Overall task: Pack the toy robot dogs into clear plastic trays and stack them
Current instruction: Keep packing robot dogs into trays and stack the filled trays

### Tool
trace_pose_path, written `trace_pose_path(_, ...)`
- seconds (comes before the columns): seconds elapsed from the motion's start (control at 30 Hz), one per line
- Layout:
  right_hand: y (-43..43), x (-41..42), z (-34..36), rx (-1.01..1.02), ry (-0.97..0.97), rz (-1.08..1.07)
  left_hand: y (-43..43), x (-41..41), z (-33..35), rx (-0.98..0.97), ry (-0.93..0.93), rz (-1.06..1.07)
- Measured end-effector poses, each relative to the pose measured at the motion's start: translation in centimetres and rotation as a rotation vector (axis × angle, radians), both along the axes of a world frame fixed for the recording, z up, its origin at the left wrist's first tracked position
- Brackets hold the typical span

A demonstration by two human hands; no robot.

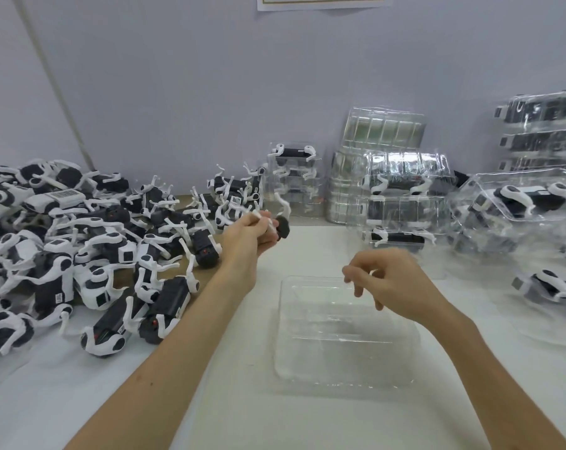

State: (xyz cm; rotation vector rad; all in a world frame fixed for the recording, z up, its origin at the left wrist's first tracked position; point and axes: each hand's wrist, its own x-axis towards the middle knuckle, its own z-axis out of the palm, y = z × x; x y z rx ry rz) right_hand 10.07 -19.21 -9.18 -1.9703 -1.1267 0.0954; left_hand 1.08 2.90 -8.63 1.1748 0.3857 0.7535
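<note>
A big heap of black-and-white toy robot dogs (90, 254) covers the left of the table. My left hand (252, 235) grips one toy dog (281, 225) lifted above the table, at the heap's right edge; most of the dog is hidden by my fingers. An empty clear plastic tray (343, 332) lies flat in the middle of the table. My right hand (389, 280) hovers over the tray's far right corner with fingers loosely curled, holding nothing. Packed trays with dogs inside are stacked at the back (402, 203) and at the right (522, 209).
A stack of empty clear trays (382, 131) leans on the wall behind the packed ones. One more packed tray (291, 180) stands upright at the back centre. A loose dog (545, 284) lies at the right. A white sheet (242, 401) covers the table.
</note>
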Motion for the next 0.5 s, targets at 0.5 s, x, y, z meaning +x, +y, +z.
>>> trace_pose_path(0.5,0.1,0.7,1.0,0.627,0.736,-0.068,-5.6,-4.3,-0.6,0.891,0.026,-0.178)
